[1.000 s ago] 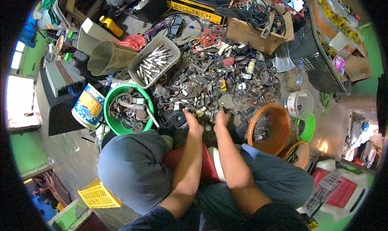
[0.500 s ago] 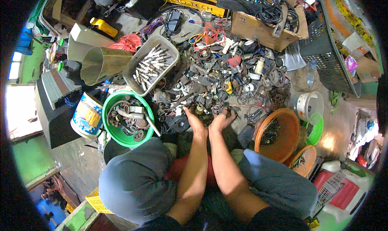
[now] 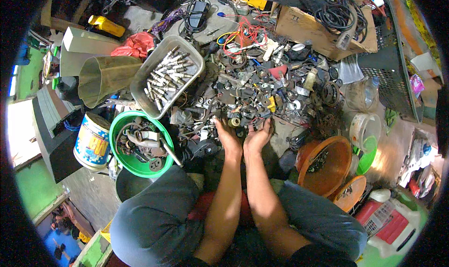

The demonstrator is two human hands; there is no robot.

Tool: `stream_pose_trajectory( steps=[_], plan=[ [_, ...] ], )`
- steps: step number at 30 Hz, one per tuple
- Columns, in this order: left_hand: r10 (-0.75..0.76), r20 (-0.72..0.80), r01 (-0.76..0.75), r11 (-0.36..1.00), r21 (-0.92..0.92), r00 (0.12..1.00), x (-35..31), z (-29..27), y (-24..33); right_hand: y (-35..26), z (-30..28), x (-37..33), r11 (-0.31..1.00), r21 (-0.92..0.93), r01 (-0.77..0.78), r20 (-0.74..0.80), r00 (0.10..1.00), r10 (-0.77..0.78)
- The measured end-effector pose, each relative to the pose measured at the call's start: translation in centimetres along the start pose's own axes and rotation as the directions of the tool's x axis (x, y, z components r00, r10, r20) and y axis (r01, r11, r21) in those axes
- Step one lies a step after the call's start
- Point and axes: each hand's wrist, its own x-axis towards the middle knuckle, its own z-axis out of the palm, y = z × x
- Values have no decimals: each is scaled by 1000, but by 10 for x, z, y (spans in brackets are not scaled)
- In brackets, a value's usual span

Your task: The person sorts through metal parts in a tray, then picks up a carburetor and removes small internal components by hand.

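Right of a green basin (image 3: 133, 170) and a grey tub (image 3: 189, 51) of spark plugs (image 3: 170, 77), the left hand (image 3: 229, 140) and right hand (image 3: 257, 138) lie unclenched, palms up, at the mechanical-parts heap (image 3: 250, 89)'s near edge, an orange basin (image 3: 329, 176) farther right.

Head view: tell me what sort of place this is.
Probably a repair workshop: a heap of small mechanical parts, a grey tray of apparent spark plugs, and a cardboard box of black cables.

Both bare forearms (image 3: 220, 201) stretched forward, wrists (image 3: 234, 155) near each other; left grip (image 3: 228, 138) and right grip (image 3: 257, 140) were loosely cupped, palms upturned, thumbs outward.
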Motion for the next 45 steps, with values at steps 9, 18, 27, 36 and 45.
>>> stream_pose_trajectory(
  steps=[9, 18, 27, 36, 45],
  plan=[
    [78, 76, -90, 980, 176, 994, 43, -7, -2, -10, 16, 0, 984, 64, -165, 72, 984, 160],
    [80, 170, -161, 824, 543, 982, 38, 35, 22, -9, 13, 19, 997, 42, -62, 67, 996, 59],
    [221, 90, -237, 848, 473, 971, 54, 26, 14, -9, 44, 13, 918, -320, 235, 26, 971, -239],
    [308, 251, -387, 545, 744, 917, 53, 23, 9, 10, 42, 16, 797, -522, 304, 108, 950, -292],
    [26, 65, -49, 923, 382, 998, 62, 14, 15, 17, 37, 27, 860, -401, 316, 245, 941, -232]
  ],
)
